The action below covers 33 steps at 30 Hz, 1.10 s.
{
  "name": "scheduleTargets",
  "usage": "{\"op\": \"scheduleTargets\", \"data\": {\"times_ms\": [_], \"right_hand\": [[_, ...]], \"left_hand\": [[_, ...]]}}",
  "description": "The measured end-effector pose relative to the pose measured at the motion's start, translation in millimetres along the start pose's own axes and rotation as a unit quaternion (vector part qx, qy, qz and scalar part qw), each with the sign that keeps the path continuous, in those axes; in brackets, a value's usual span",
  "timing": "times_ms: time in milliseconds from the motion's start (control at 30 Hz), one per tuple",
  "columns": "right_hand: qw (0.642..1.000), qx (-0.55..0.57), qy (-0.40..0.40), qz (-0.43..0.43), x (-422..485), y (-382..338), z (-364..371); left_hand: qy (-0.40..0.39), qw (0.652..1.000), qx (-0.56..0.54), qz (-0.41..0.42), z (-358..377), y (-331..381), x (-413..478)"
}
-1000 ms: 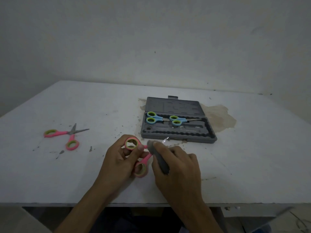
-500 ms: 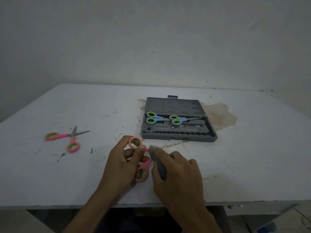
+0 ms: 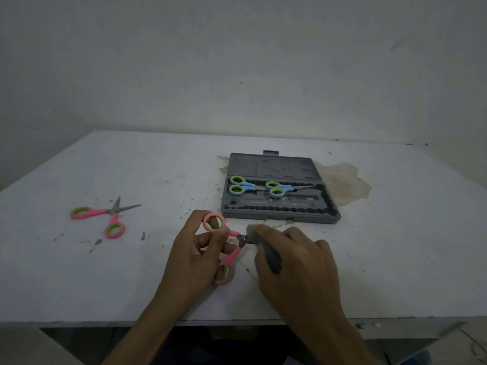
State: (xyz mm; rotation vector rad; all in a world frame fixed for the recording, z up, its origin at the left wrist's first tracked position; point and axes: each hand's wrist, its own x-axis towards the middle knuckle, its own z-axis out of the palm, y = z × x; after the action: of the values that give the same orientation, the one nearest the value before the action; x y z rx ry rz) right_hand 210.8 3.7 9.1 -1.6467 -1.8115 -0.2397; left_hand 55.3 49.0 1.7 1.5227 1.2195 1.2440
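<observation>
Between the fingers of both hands, above the near part of the white table [image 3: 395, 259]: one pair of pink scissors [image 3: 232, 255] with green-lined loops, handles spread apart.

- Left hand [image 3: 195, 256]: thumb and fingertips pinch the far loop. The lower fingers curl against the near handle, and its loop sits just below them.
- Right hand [image 3: 297, 267]: fingers curled, grasping a dark grey bar [image 3: 270, 255]. The bar's far end meets the scissors at the pivot, just right of the left fingertips.
- Blades: hidden behind the right fingers and the bar, so their position cannot be told.

Just beyond the right fingertips: a grey case [image 3: 279, 214], lid lying open. Its tray holds two blue scissors, one on the left [image 3: 241, 185] and one on the right [image 3: 279, 188].

Well apart to the left of the left fingers: a second pink pair [image 3: 105, 214], lying flat with its blades open.

Beyond the case, to its right: a brown stain [image 3: 345, 185] on the tabletop.
</observation>
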Motion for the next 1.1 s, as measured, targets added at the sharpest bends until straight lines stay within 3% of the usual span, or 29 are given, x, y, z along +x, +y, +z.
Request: {"op": "scheduleTargets", "data": {"times_ms": [67,300,400,533,633,733,867,967,1100], "right_hand": [[0.999,-0.008,-0.022,-0.039,-4.6,-6.6,1.1],[0.999,-0.005,-0.011,-0.045,-6.3,-9.2,6.3],[1.0,0.007,0.016,-0.01,-0.5,-4.3,5.1],[0.999,-0.013,-0.021,-0.033,-2.1,-6.2,6.5],[1.0,-0.003,-0.001,0.002,0.1,-1.2,5.7],[0.999,0.011,-0.023,-0.032,-2.0,-5.5,6.3],[1.0,0.023,0.008,-0.001,1.0,-7.0,7.3],[0.999,0.025,0.003,-0.026,-0.1,-8.2,8.9],[0.999,0.021,0.016,0.023,-0.7,-3.7,8.0]], "left_hand": [[0.003,1.0,0.005,0.005,-0.1,-0.6,-0.2],[0.01,1.0,0.007,0.006,-0.1,1.0,-0.8],[0.005,1.0,0.006,0.003,-0.1,-0.9,-0.7],[0.009,1.0,0.002,0.011,-0.9,1.0,-2.0],[0.007,1.0,-0.006,0.019,-1.1,0.2,-1.5],[0.007,1.0,-0.003,0.022,-1.0,1.9,-1.8],[0.007,1.0,-0.003,0.02,-1.3,0.9,-1.7],[0.01,1.0,-0.024,0.004,-2.3,1.5,-1.7],[0.017,0.999,-0.049,-0.01,-3.2,4.7,-2.0]]}}
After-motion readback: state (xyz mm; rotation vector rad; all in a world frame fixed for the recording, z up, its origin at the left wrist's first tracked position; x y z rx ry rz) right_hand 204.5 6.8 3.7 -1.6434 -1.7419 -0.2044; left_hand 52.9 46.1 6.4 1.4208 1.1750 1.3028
